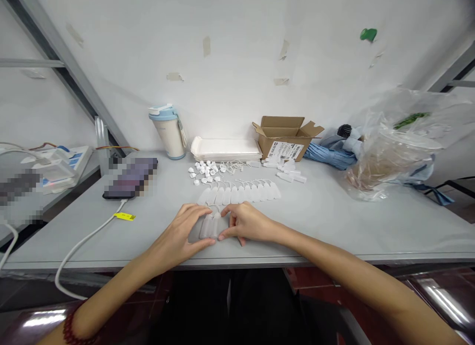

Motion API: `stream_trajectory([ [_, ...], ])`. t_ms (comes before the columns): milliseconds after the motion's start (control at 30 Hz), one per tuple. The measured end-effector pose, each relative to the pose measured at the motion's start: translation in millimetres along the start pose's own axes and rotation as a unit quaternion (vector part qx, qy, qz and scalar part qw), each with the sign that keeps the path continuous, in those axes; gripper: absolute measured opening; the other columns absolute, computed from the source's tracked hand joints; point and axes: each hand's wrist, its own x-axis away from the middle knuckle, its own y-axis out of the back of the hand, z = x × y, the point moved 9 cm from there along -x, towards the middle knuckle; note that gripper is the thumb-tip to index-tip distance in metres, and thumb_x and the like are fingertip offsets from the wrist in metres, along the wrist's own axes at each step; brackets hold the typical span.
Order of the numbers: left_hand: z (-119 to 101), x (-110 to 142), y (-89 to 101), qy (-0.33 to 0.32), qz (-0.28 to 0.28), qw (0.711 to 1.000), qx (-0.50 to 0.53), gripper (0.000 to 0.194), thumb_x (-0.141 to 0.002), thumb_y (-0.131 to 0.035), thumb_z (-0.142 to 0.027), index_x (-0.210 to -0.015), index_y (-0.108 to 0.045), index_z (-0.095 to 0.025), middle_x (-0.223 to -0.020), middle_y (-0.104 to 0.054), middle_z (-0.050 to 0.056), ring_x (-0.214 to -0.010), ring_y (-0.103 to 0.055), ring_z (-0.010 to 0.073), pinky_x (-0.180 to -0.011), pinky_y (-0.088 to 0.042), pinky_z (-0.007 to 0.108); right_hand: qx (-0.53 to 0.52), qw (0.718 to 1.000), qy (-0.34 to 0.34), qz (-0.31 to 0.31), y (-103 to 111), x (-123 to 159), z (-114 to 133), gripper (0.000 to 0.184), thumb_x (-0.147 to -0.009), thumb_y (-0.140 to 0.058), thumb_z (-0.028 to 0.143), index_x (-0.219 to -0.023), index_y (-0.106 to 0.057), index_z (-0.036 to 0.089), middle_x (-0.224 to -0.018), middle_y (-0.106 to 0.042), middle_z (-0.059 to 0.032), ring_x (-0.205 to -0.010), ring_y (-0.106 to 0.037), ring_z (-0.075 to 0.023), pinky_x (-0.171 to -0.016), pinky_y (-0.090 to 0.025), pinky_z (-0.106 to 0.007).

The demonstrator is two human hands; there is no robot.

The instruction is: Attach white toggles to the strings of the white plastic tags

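Note:
Two small translucent plastic bottles (210, 227) with thin white loops at their tops lie side by side near the front of the desk, between my hands. My left hand (183, 231) spans them from the left, its index finger by the tops and its thumb at the lower ends. From the right, my right hand (245, 222) has its thumb and index finger on the right-hand bottle, with the other fingers curled. Just beyond my fingers, a row of several similar bottles (241, 193) lies flat, loops pointing away. White caps (206, 171) are scattered behind that row.
White cords (235, 166) and loose bottles (291, 176) lie farther back. Behind them are a white tray stack (226, 149), an open carton (284, 142) and a tumbler (168, 132). A cabled phone (131, 177) lies left; a plastic bag (386, 157) stands right.

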Motion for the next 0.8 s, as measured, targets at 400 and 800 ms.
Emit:
stream_trajectory([
  [400, 6, 0, 1.5, -0.003, -0.011, 1.0, -0.011, 0.05, -0.077, -0.063, -0.05, -0.116, -0.049, -0.022, -0.114, -0.057, 0.008, -0.111, -0.048, 0.025, -0.092, -0.046, 0.042, 0.004, 1.0, 0.012, 0.005, -1, 0, 3, 0.062, -0.072, -0.068, 0.049, -0.116, -0.054, 0.008, -0.042, -0.051, 0.0085, -0.046, -0.054, -0.0122, -0.06, -0.042, -0.023],
  [800, 45, -3, 24.5, 0.18, -0.079, 0.981, 0.002, 0.037, -0.087, -0.041, -0.044, -0.109, -0.056, -0.018, -0.104, -0.063, 0.008, -0.076, -0.06, 0.018, -0.056, -0.048, 0.028, 0.002, 1.0, 0.013, 0.007, -2, 0, 2, 0.059, -0.072, -0.07, 0.045, -0.115, -0.055, 0.009, -0.041, -0.05, 0.0085, -0.048, -0.054, -0.013, -0.06, -0.041, -0.023],
])
